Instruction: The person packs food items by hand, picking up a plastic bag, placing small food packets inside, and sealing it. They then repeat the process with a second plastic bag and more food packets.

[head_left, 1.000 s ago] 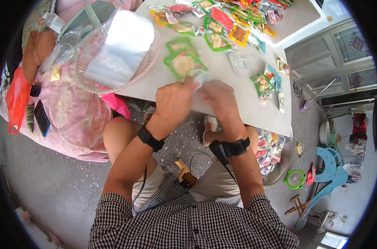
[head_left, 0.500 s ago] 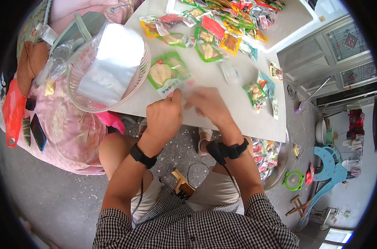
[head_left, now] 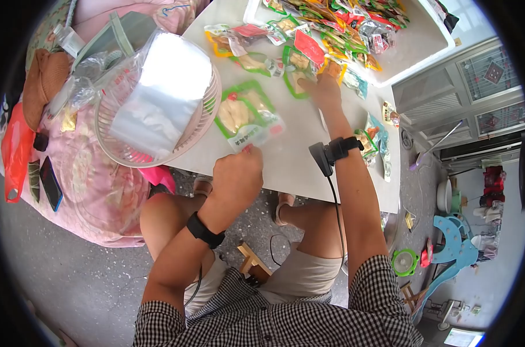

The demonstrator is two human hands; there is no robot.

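Note:
My left hand point(head_left: 238, 180) is closed on the near edge of a clear plastic bag point(head_left: 257, 134). Inside that bag lie green-edged food packets point(head_left: 235, 114) with pale contents. Farther up the table, my right hand point(head_left: 325, 91) reaches over loose packets, its fingers apart. Its fingertips are at a yellow-edged packet point(head_left: 333, 67) and beside a green-edged packet point(head_left: 298, 82); whether they touch is hard to make out. A red packet point(head_left: 309, 47) lies just beyond the fingers.
A pink basket point(head_left: 215, 95) holding clear bags point(head_left: 164, 92) stands at the left. A white foam box point(head_left: 413, 61) with many packets is at the far right. More packets point(head_left: 369, 139) lie near the table's right side. A phone point(head_left: 51, 184) rests on pink bedding.
My right hand has moved away from the bag, up and right to the loose packets. My left hand keeps hold of the bag. The view has shifted slightly.

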